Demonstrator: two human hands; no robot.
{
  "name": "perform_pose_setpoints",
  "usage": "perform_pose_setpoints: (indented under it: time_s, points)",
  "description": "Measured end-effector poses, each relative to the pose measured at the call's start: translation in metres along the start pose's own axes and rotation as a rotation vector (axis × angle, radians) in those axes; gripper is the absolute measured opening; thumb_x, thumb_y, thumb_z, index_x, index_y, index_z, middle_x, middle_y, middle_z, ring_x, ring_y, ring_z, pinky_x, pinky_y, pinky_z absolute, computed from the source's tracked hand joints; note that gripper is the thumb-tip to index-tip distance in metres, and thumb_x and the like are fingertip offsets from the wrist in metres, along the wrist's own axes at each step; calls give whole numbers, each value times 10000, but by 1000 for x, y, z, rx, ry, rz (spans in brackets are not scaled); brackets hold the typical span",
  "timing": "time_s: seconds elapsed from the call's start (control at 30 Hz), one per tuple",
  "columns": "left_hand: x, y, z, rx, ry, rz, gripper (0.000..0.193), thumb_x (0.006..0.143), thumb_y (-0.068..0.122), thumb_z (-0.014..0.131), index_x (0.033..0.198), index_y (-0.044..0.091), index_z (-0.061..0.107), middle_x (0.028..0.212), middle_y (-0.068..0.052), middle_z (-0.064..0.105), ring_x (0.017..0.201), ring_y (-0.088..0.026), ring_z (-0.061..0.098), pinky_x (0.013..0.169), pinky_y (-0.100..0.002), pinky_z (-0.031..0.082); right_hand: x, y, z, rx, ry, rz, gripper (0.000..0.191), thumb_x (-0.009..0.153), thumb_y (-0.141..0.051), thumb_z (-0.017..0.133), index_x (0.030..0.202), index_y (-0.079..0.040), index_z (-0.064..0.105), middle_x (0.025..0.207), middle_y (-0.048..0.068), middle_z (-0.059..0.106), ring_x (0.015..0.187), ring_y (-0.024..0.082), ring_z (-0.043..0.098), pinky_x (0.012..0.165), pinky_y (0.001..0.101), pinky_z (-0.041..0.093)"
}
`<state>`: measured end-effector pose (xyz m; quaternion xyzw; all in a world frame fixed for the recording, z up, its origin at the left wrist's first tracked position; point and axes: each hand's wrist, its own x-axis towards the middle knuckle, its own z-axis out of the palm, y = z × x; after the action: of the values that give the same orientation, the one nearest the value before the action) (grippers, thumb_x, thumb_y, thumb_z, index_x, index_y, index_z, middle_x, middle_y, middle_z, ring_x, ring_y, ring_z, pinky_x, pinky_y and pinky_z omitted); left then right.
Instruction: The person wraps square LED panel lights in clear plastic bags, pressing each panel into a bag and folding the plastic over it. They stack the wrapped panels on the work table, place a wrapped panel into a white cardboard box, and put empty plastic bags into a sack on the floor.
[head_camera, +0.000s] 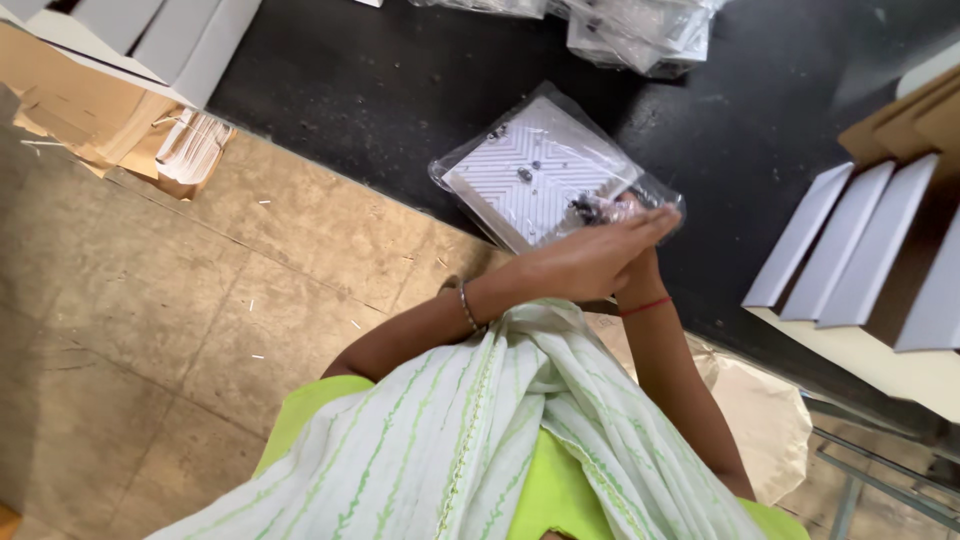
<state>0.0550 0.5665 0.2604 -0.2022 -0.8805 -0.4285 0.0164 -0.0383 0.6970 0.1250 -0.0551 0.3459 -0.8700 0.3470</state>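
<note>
Left hand (590, 258) flat, fingers straight, pressed over right hand (640, 262) at the near corner of a clear bag (545, 170) holding a white patterned plate and loose screws. Right hand mostly hidden, grip can't tell. Bag lies on black table (380, 80), near its edge. Open tabletop to the left. Folded white cartons (860, 250) to the right, more bags (640, 30) beyond, tan floor (150, 300) below.

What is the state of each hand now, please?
Left hand: open, fingers flat, lying over the right hand by the clear plastic packet.
Right hand: mostly hidden; cannot be told.
</note>
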Motion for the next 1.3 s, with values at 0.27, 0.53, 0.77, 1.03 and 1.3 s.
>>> perform_pose_setpoints:
  time_s: [0.27,0.53,0.77,1.03,1.3]
  points:
    - [-62,6,-61,-270,-210,-63,875,872,-58,573,1640,93,183,1738,-155,227,1417,-326,499,1088,-412,467,26,25,45,9,84,38,403,1076,-290,468,1408,-64,505,1306,109,620,1138,244,641,906,399,550]
    - [-139,-105,-152,808,80,-161,894,778,-14,650,1608,154,365,1686,-22,304,1534,-222,335,1253,-433,180,36,31,92,-58,310,62,282,1036,-138,535,1306,-77,590,1200,89,688,1046,227,707,806,417,620]
    - [-116,-151,-128,601,352,365,608,920,-65,669,1463,204,620,1545,60,584,1474,-110,489,1325,-375,277,30,32,138,29,182,9,239,1067,-158,583,1286,-64,596,1182,104,698,1030,247,702,825,416,624]
    - [-96,-148,-201,-382,672,197,371,919,48,829,1263,76,694,1289,-52,710,1192,-148,672,1027,-284,570,-25,-79,217,-644,344,-419,258,1165,-235,590,1217,8,658,1048,181,722,816,211,708,689,303,596]
    - [-100,-159,-211,-977,618,-112,183,962,165,787,1075,39,719,951,24,724,841,-19,638,758,-191,537,72,-76,176,-719,238,36,301,986,-235,648,1180,-12,704,1095,56,751,996,150,744,885,334,633]
